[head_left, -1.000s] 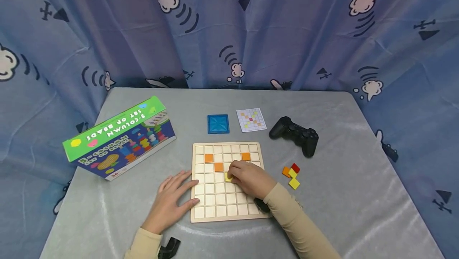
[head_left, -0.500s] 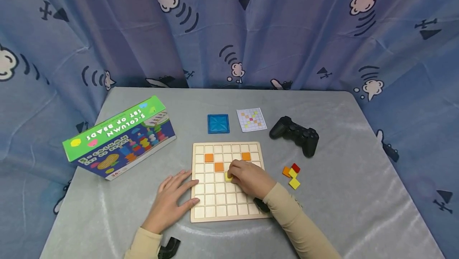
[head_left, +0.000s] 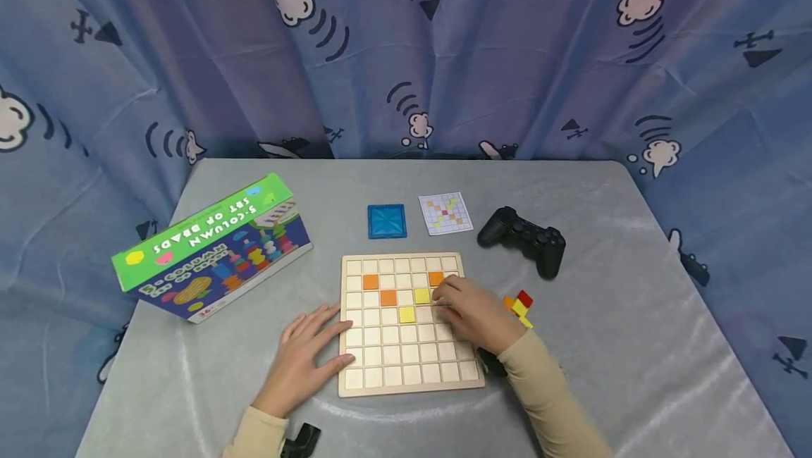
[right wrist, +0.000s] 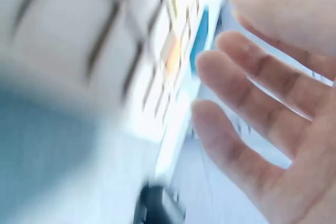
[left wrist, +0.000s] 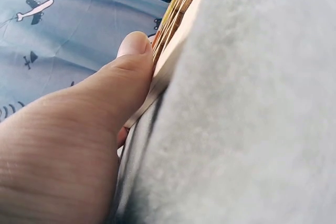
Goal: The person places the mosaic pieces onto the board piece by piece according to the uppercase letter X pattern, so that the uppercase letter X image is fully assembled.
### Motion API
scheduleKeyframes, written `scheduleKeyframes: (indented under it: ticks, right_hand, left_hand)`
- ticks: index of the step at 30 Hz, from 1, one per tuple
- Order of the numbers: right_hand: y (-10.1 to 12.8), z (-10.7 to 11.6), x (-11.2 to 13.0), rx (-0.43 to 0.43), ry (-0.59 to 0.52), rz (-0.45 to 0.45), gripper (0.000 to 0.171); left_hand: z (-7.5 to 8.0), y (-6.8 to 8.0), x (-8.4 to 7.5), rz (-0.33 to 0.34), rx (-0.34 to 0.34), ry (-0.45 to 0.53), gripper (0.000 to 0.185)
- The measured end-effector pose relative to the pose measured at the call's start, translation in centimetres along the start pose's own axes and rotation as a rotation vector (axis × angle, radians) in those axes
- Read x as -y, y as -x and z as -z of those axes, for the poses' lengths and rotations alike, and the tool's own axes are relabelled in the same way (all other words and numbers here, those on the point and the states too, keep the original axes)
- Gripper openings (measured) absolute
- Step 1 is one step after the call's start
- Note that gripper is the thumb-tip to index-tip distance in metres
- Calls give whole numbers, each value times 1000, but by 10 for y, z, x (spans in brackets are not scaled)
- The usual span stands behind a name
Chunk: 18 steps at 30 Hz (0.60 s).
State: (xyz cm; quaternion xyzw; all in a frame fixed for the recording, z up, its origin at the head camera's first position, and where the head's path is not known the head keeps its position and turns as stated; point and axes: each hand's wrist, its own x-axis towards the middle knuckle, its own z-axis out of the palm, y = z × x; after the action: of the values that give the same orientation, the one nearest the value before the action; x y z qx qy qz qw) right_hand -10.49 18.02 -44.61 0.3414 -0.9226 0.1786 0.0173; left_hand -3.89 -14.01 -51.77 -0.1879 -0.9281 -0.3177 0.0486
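Observation:
A wooden grid board [head_left: 412, 392] lies in front of me, its square cells mostly pale. Three orange tiles [head_left: 388, 297] and two yellow tiles [head_left: 407, 314] sit in its cells. My left hand [head_left: 302, 359] touches the board's left edge with extended fingers; the left wrist view shows the thumb [left wrist: 131, 61] against the wooden rim. Over the board's right side hovers my right hand [head_left: 476, 312]. Its fingers [right wrist: 231, 82] look spread and gently bent in the right wrist view, with nothing between them.
Right of the board lie loose red [head_left: 524, 298], orange and yellow tiles, partly hidden by my hand. Behind the board are a blue square tray [head_left: 387, 222], a printed pattern card [head_left: 445, 213] and a black game controller [head_left: 523, 241]. A toy box [head_left: 216, 254] stands left.
My right hand has let go of the yellow tile near the board's middle and moved right, uncovering both yellow tiles. My left hand stays at the board's edge.

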Motion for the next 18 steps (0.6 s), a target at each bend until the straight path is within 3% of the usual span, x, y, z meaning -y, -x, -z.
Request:
scheduleKeyframes:
  ticks: [7,14,18]
  right_hand:
    - [43,25,-41,-91,57,-158,22]
    - [71,33,-70,-22,14,-367,25]
    - [79,31,-80,18,4,-431,25]
  left_hand:
    - [0,1,1,7,-4,-8,51]
    - [-1,1,1,7,-13,-9,50]
    - [-2,1,1,17,-3,1,50]
